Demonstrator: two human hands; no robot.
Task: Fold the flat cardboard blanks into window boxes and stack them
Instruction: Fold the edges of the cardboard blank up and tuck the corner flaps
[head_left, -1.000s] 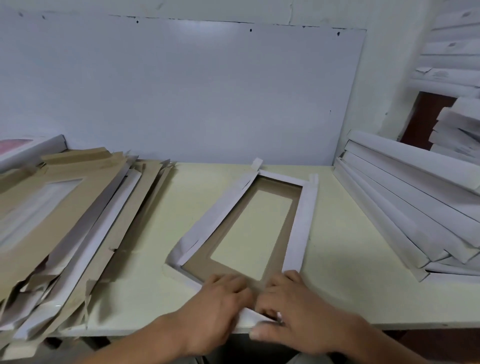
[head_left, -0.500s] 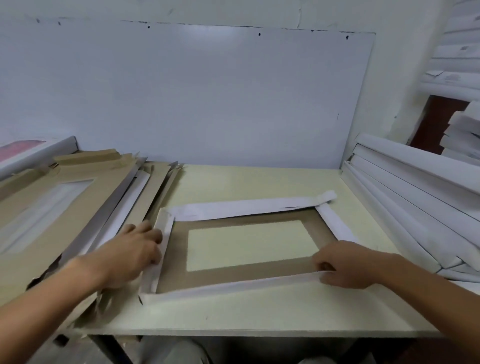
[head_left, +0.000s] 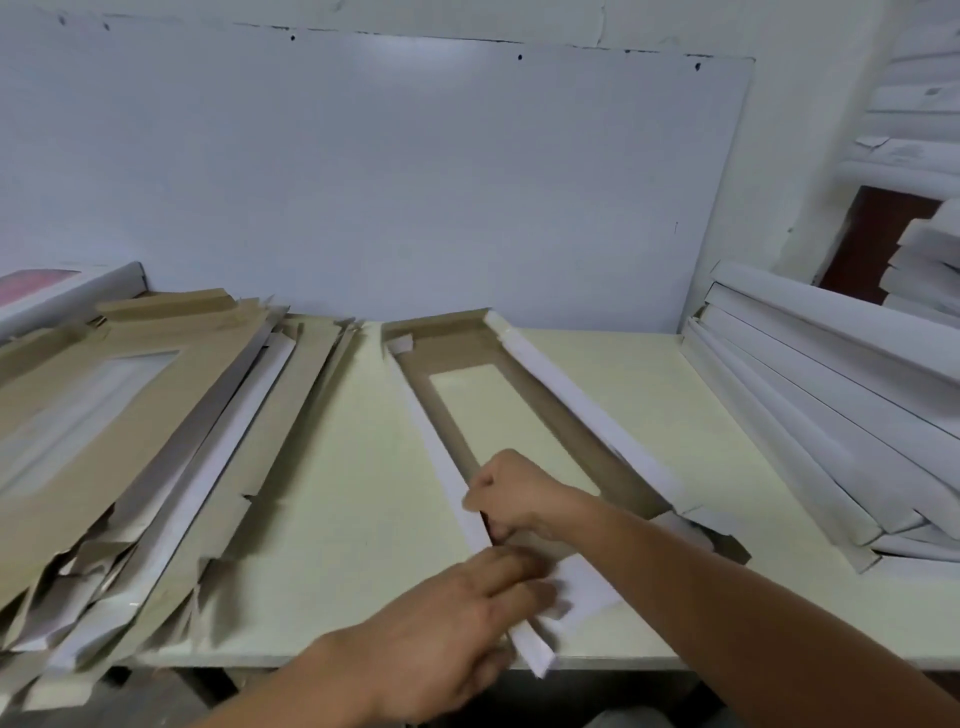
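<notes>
box (head_left: 524, 358) – brown inside, white flaps, window showing pale yellow | table (head_left: 332, 499) – pale yellow, plain | blanks (head_left: 130, 395), left of frame: brown faces, white edges | stack (head_left: 841, 415), right: white | board (head_left: 389, 182), top: plain white, dark specks along its upper edge | far-left box (head_left: 31, 283): white, pink panel

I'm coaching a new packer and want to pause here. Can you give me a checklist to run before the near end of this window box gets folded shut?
1. Left long wall raised: ok, the right hand pinches it on the window box.
2. Right long wall raised: ok along most of its length.
3. Near end flap under control: ok, the left hand lies on it.
4. Near right corner tab tucked: not ok, it splays outward.
5. Far end closed: cannot tell, too blurred.
6. Room on the table: ok, the flat blanks and finished stack sit clear.
</notes>
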